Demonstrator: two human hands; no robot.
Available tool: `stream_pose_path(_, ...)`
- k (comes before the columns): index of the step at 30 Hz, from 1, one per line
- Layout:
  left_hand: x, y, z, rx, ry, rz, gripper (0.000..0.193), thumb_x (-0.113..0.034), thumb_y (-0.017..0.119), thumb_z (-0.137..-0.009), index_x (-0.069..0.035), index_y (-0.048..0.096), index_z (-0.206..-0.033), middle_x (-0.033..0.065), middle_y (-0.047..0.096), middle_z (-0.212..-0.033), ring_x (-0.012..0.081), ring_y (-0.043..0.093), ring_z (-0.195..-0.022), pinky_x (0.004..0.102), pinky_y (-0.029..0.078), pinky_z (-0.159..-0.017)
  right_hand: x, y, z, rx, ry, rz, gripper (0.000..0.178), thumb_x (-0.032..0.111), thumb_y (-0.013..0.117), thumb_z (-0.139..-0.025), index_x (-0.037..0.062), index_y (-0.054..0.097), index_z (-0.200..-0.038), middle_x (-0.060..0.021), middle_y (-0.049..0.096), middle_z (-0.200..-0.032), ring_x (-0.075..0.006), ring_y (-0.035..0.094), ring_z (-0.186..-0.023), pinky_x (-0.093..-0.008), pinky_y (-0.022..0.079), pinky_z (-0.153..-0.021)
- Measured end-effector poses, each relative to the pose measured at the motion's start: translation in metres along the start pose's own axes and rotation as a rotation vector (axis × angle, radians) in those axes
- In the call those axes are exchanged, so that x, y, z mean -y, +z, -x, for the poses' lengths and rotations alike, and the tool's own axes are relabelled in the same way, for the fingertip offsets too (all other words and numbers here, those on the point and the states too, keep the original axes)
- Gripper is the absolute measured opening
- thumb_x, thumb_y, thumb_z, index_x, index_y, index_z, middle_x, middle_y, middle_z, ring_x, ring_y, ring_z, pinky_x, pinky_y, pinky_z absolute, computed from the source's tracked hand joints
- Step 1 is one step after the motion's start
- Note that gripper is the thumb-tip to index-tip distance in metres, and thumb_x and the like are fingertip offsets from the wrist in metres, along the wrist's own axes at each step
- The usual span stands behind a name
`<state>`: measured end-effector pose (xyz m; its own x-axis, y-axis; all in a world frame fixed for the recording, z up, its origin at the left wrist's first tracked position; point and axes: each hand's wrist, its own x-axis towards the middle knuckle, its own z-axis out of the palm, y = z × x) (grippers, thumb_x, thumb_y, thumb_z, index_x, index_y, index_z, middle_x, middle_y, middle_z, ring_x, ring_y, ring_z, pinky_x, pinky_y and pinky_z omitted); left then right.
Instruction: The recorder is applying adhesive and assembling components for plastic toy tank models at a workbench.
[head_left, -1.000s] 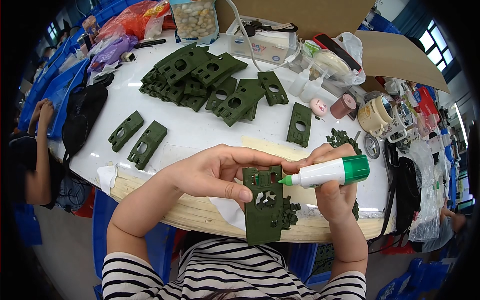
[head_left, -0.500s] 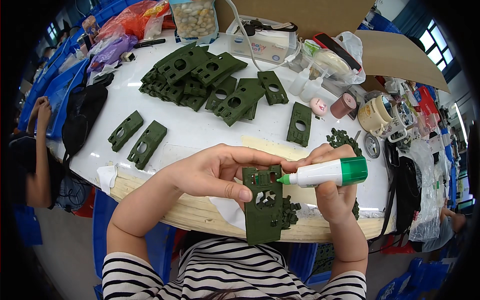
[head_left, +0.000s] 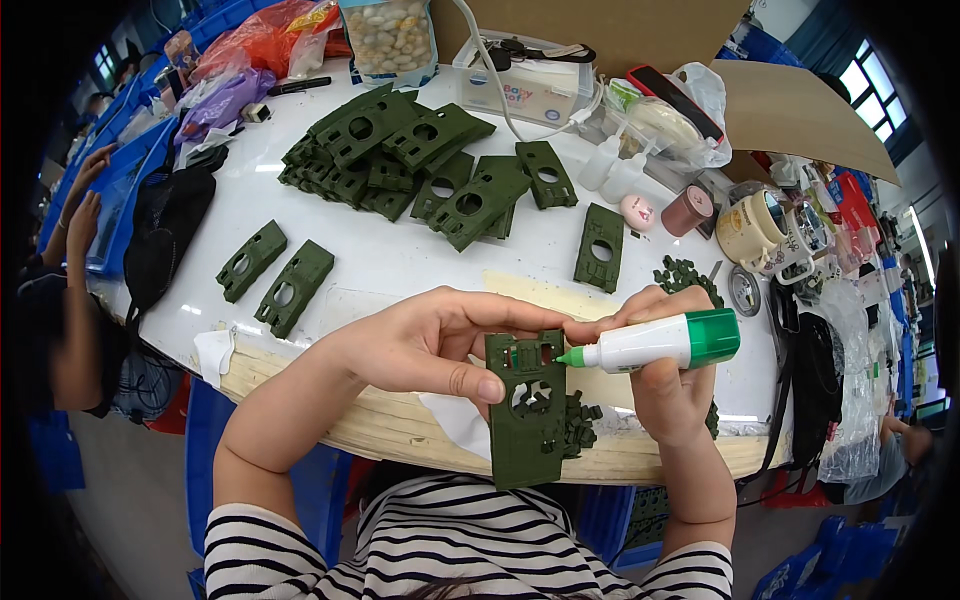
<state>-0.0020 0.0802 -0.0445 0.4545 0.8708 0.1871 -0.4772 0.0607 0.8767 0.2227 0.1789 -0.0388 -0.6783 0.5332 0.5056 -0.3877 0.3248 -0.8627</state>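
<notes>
My left hand [head_left: 440,345] grips a dark green toy tank hull [head_left: 527,445] by its upper left side, thumb on its face. The hull hangs upright over the table's front edge, and its round hole shows small parts behind. In my right hand [head_left: 672,385] lies a white glue bottle [head_left: 650,344] with a green base and a green tip. That tip points left, at the hull's upper right corner; whether it touches cannot be made out. Small dark green pieces [head_left: 580,425] lie just right of the hull, partly hidden by it.
A heap of green hulls [head_left: 385,150] lies at the back. Two hulls [head_left: 295,288] rest at the left, another [head_left: 599,248] at the right by a pile of small pieces [head_left: 688,278]. Mugs [head_left: 750,228] and dropper bottles [head_left: 625,178] stand right. A co-worker's hands [head_left: 85,205] show far left.
The glue bottle has shifted very slightly, its base a little to the right and down. My left hand and the hull stay put. The co-worker's hands have moved apart.
</notes>
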Motion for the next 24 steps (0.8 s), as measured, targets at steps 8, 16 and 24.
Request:
stream_pose_path(8,-0.004,0.001,0.004,-0.105,-0.034,-0.024,0.076,-0.013,0.081,-0.070,0.003,0.041,-0.133,0.0137,0.055,-0.123,0.0206,0.053,-0.116,0.0313,0.045,-0.096,0.000,0.000,-0.002,-0.281,0.154,-0.327,0.041,0.043,0.048,-0.095,0.0057,0.041,-0.109,-0.0100,0.055,-0.100,-0.0225,0.063,-0.093,-0.0419,0.054,-0.083)
stream_pose_path(16,-0.006,0.001,0.045,-0.756,0.243,-0.353,0.070,-0.018,0.079,-0.071,-0.003,0.041,-0.127,0.0057,0.052,-0.110,0.0157,0.058,-0.094,0.0281,0.050,-0.081,0.002,-0.008,-0.002,-0.231,0.129,-0.370,0.035,0.035,0.041,-0.100,0.0033,0.043,-0.116,-0.0105,0.056,-0.105,-0.0190,0.061,-0.095,-0.0396,0.056,-0.081)
stream_pose_path(24,0.025,0.007,0.125,-1.188,0.201,-1.165,0.061,-0.007,0.078,-0.070,-0.003,0.042,-0.120,0.0087,0.055,-0.111,0.0182,0.056,-0.100,0.0297,0.046,-0.085,0.004,-0.009,-0.001,-0.224,0.110,-0.304,0.035,0.034,0.040,-0.100,0.0031,0.045,-0.115,-0.0098,0.056,-0.106,-0.0184,0.061,-0.095,-0.0388,0.055,-0.080)
